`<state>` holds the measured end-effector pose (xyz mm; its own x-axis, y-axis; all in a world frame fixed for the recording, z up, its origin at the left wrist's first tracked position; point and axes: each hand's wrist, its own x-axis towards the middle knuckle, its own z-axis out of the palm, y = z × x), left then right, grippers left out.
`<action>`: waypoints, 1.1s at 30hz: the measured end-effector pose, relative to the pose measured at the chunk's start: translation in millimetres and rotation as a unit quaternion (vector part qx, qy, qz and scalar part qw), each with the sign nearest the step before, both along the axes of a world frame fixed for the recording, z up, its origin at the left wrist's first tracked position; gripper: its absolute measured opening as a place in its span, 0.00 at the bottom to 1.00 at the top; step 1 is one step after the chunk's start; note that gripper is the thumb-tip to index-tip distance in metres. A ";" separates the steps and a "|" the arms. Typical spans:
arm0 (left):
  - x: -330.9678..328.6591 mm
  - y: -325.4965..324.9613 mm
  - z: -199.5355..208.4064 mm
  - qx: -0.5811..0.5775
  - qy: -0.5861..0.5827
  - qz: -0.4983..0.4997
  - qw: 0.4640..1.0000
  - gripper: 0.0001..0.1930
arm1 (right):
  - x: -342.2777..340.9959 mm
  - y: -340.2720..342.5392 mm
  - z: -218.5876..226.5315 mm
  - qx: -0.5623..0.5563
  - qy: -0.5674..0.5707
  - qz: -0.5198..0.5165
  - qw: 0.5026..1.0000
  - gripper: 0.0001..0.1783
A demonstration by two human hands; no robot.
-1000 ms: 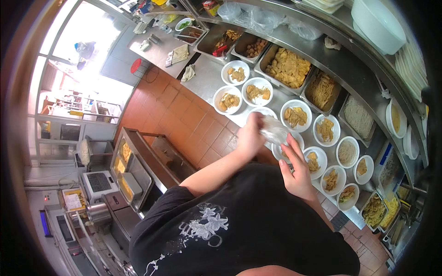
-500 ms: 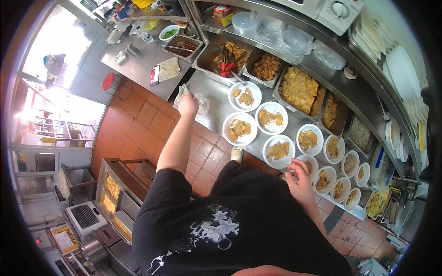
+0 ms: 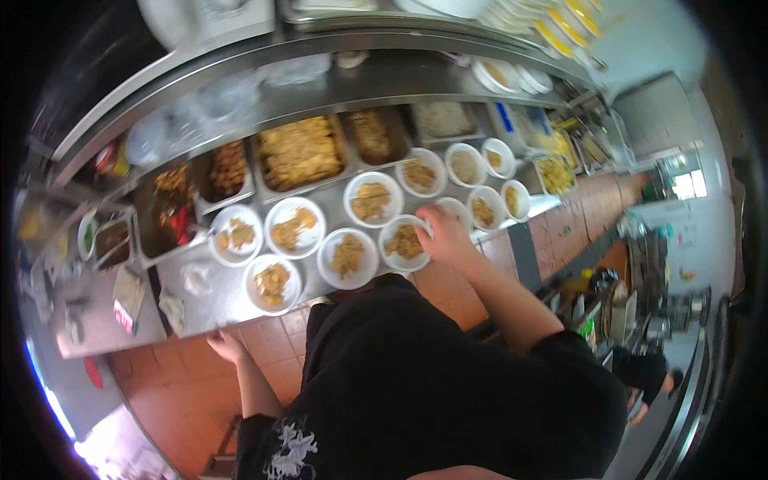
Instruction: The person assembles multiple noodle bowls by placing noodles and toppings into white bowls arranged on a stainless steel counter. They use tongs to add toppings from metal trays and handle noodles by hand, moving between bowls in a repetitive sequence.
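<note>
My right hand (image 3: 448, 238) reaches over the near row of white bowls, fingers and thumb apart, next to a bowl of brownish food (image 3: 404, 242). Whether its fingertips touch the rim I cannot tell. Part of the bowl behind it (image 3: 454, 214) is hidden by the hand. Off the counter's front edge hangs my left hand (image 3: 228, 346), empty, its fingers slightly blurred and loosely apart. Nearest to it is a crumpled pale cloth (image 3: 170, 310) on the counter. More bowls with small portions, such as the leftmost near one (image 3: 273, 285), stand in rows.
Behind the bowls, metal trays hold yellow pieces (image 3: 301, 154), brown balls (image 3: 227, 170) and noodles (image 3: 444, 120). Red-handled tongs (image 3: 181, 226) rest in the left tray. A steel shelf (image 3: 360, 84) overhangs the trays. Another person (image 3: 644, 376) is at the far right.
My view has turned to the right. The left hand has come off the cloth and away from the counter. My right hand has moved forward over the bowls.
</note>
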<state>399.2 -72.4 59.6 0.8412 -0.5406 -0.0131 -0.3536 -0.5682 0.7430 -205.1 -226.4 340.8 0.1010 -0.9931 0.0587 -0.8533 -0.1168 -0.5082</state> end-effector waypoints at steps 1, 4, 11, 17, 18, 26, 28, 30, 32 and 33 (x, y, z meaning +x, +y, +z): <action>-13.1 22.8 -13.6 -0.018 0.053 -0.018 0.998 0.11 | -22.7 -16.6 -7.0 0.007 0.035 -0.037 0.999 0.16; -45.3 97.9 -37.8 0.191 0.105 -0.194 0.956 0.08 | -93.4 -87.2 -34.0 0.042 0.053 -0.097 0.993 0.17; -146.4 156.5 12.5 0.428 0.285 -0.295 0.805 0.10 | -171.5 -278.5 -117.3 -0.130 0.162 -0.087 0.974 0.26; -277.6 127.8 118.6 0.340 0.212 -0.228 0.887 0.12 | -190.3 -364.0 -152.1 0.013 0.157 -0.069 0.985 0.22; -300.7 118.5 130.2 0.328 0.214 -0.243 0.887 0.12 | -197.0 -368.2 -148.7 0.099 0.111 -0.073 0.986 0.21; -478.3 -72.6 193.1 0.193 0.188 -0.407 0.873 0.11 | -274.7 -310.3 -127.8 -0.134 -0.003 -0.034 0.990 0.12; -525.9 -135.9 205.6 0.175 0.183 -0.465 0.848 0.10 | -284.1 -300.8 -127.5 -0.164 -0.048 -0.033 0.985 0.14; -574.2 -196.4 216.3 0.158 0.235 -0.489 0.825 0.11 | -288.9 -296.3 -126.9 -0.151 -0.058 -0.043 0.986 0.15; -623.5 -254.5 220.6 0.114 0.328 -0.473 0.810 0.13 | -292.0 -293.8 -124.1 -0.166 -0.059 -0.039 0.984 0.16; -647.8 -280.9 219.9 0.039 0.387 -0.454 0.802 0.14 | -292.6 -292.3 -122.0 -0.176 -0.052 -0.031 0.983 0.16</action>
<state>-248.6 -353.3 279.6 -0.1751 -0.8973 -0.4053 -0.0982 -0.3937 0.9140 -497.7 -518.6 218.8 0.0172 -0.9134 0.4067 -0.8098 -0.2513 -0.5302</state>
